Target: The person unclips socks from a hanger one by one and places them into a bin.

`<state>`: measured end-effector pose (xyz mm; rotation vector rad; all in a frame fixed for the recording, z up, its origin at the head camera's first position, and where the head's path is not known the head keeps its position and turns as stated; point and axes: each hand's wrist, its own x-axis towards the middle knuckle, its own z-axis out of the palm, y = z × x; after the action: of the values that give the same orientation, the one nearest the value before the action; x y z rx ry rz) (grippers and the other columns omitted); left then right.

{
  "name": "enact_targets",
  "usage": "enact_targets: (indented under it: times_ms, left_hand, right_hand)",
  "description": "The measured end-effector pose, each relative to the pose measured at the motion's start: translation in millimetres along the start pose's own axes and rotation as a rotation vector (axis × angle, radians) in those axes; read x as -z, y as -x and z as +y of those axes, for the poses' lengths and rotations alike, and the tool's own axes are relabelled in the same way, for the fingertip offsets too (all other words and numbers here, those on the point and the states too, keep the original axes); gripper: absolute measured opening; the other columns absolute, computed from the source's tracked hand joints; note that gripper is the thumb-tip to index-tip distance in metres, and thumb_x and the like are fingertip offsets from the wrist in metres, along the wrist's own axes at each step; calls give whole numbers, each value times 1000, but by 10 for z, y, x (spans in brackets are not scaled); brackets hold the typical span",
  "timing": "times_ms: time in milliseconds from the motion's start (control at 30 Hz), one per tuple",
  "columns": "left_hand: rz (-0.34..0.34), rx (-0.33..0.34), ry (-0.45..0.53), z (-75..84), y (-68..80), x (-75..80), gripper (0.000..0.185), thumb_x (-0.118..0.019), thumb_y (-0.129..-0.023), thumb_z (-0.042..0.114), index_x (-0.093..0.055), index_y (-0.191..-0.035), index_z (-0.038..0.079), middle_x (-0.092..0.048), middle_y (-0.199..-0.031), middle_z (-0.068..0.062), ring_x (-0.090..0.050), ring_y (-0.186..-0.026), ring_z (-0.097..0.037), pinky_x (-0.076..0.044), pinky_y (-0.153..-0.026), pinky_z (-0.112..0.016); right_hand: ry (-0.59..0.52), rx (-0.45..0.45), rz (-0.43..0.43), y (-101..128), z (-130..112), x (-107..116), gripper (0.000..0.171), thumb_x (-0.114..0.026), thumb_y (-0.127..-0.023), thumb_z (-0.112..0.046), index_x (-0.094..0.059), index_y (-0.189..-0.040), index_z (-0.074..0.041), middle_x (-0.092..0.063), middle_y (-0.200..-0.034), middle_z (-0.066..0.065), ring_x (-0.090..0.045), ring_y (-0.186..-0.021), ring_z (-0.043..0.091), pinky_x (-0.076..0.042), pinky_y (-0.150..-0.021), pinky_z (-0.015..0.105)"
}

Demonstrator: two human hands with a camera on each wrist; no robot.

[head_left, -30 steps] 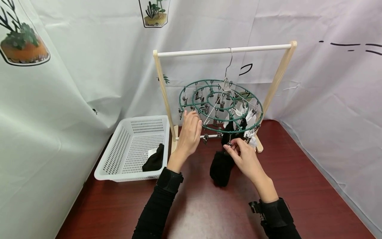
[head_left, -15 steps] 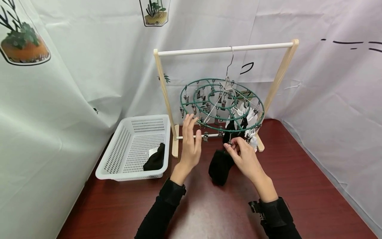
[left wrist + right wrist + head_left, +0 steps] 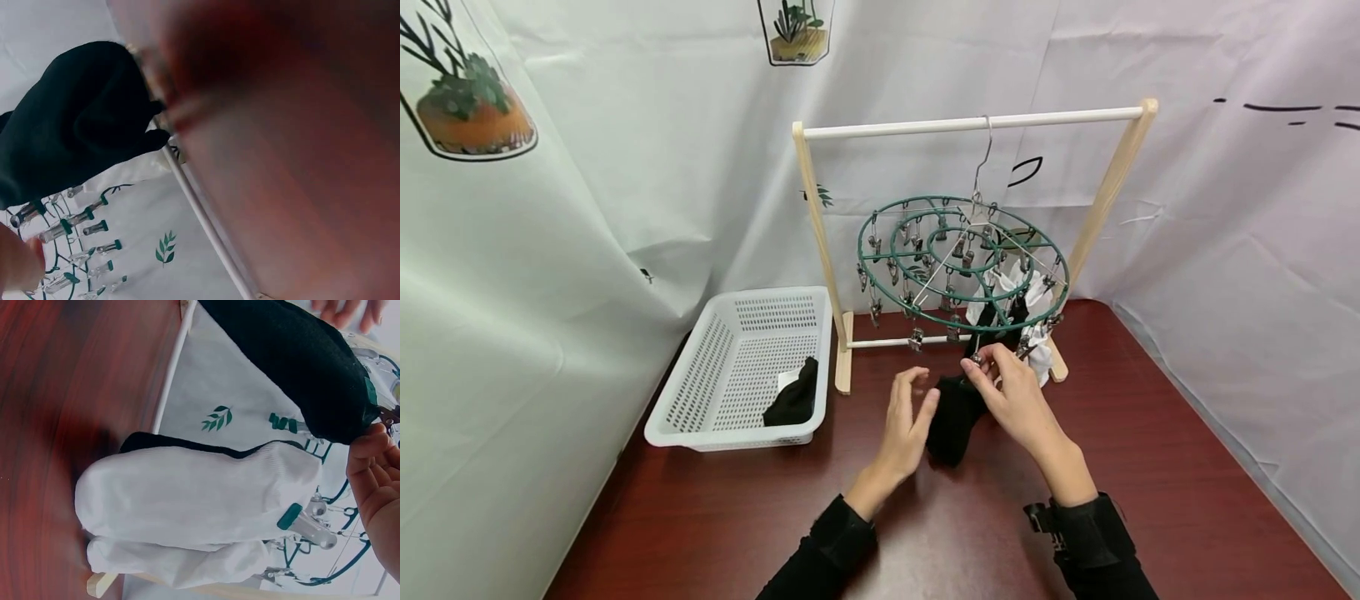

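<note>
A black sock (image 3: 952,421) hangs toe down from a metal clip (image 3: 977,360) at the front of the round green clip hanger (image 3: 958,318). My right hand (image 3: 1017,400) pinches the sock's cuff right beside that clip, thumb and fingertip at the corner in the right wrist view. To the left of the sock, my left hand (image 3: 901,433) holds nothing, its fingers loosely bent with the tips close to the fabric. White socks (image 3: 194,495) and another black sock (image 3: 992,329) hang clipped on the hanger's right side.
The hanger hooks over the white rail (image 3: 895,130) of a wooden-sided stand. Several bare clips dangle around its rings. At left, a white plastic basket (image 3: 662,417) on the red-brown table holds a black sock (image 3: 793,400) with a white label.
My left hand has come away from the hanger's front left rim, moving down and right to the hanging black sock. The right hand stays at the cuff; the hanger has swung slightly.
</note>
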<state>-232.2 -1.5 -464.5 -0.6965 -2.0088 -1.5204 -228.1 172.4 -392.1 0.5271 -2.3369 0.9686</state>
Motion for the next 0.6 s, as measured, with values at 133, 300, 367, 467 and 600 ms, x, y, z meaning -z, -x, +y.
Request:
enact_targets:
  times_ms: [133,300,367,467,600]
  left_hand:
    - [-237,196,54,-19,46,-6,43,-52,-94,36,-41,-133,22,-51,-123,0,-48,-109,-14,-41,-90,-34]
    - [-376,354,345,-72,60,9,32,-60,-92,25,-56,-122,19,-66,-103,1,-63,-90,-14,-50,-76,-32]
    - [-387,377,430,-88,59,31,25,-59,-92,18,-61,-117,13,-68,-98,-2,-63,-84,-15,-51,-72,-31]
    - [-382,394,485,-78,43,82,21,-55,-94,15,-64,-110,4,-68,-92,-4,-63,-77,-13,-51,-66,-28]
    - [-354,390,509,49,-11,178,22,-50,-97,14,-63,-106,0,-67,-87,-4,-62,-73,-11,-50,-63,-25]
  right_hand:
    - [-12,0,-11,2,6,0,16,-58,-93,-25,-55,-93,-10,-51,-77,-4,-50,-64,8,-45,-57,30]
    - [-12,-24,-24,9,22,5,18,-57,-93,-27,-54,-92,-9,-51,-79,-3,-50,-66,9,-44,-58,30]
    - [-11,-34,-23,13,29,11,19,-57,-93,-28,-54,-92,-9,-51,-79,-3,-50,-66,9,-43,-58,29]
    - [-12,-42,-16,23,38,21,19,-57,-93,-28,-55,-92,-9,-51,-77,-3,-49,-64,10,-42,-57,28]
    - [3,-52,-6,37,44,30,20,-56,-93,-31,-55,-86,-13,-47,-67,-5,-43,-57,9,-37,-53,26]
